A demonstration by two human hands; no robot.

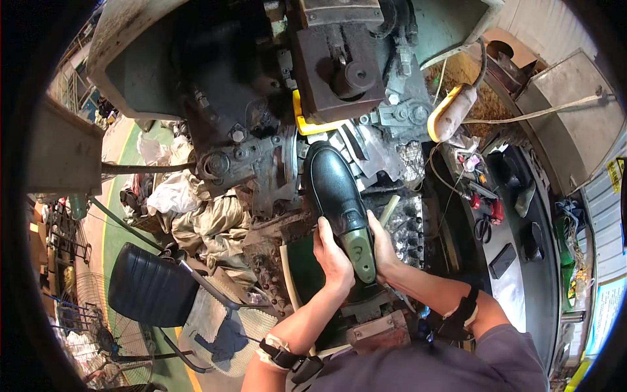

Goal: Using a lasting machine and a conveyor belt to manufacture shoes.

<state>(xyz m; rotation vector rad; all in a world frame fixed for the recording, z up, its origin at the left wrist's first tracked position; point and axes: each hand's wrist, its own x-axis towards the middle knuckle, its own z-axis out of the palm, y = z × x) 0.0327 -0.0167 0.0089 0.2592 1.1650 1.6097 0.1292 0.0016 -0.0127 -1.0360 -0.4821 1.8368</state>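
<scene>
A black shoe upper [332, 186] is stretched over a green shoe last [358, 253], toe pointing away from me. My left hand [331, 258] is closed on the left side of its heel end. On the opposite side, my right hand [382, 247] presses its fingers against the heel. The toe lies among the metal plates of a dark, greasy machine, just below a yellow bracket [302, 121]. Above that bracket is a heavy dark block [339, 75]. A pale stick-like piece [390, 210] is beside my right hand. The fingers' undersides are hidden.
A yellow work lamp [447, 117] hangs at the right. A bench [509, 287] there holds red-handled tools, scissors [482, 230], a phone [502, 261] and black shoe parts. At left are a black chair [153, 284], a wire-guarded fan [124, 340] and piled cloth sacks [215, 228].
</scene>
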